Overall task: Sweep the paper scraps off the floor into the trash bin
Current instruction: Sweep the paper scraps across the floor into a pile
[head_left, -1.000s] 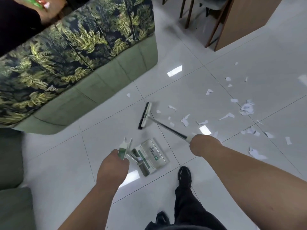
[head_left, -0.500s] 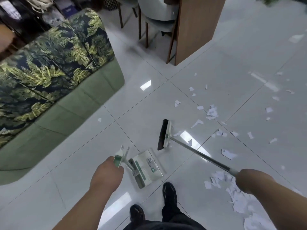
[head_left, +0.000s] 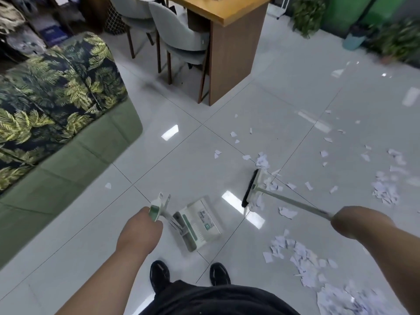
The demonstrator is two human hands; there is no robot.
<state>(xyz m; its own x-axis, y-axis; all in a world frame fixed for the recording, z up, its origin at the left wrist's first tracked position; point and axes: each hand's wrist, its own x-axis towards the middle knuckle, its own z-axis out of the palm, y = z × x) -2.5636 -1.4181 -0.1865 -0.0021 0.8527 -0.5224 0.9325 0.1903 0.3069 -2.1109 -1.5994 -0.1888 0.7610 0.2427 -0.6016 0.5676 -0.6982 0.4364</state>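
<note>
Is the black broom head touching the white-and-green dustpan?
Apart. The head view shows bare shiny floor between the black broom head and the white-and-green plastic dustpan.

likely a home living-dining room: sofa (head_left: 56,123), dining table (head_left: 225,26), chairs (head_left: 179,39).

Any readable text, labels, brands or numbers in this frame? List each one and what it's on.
No text in this frame is legible.
Dustpan, white label: printed lines and a small green square, too blurred to read.
Blue box on the shelves at top left: pale print, too small and blurred to read.
Broom: no markings visible.
</note>
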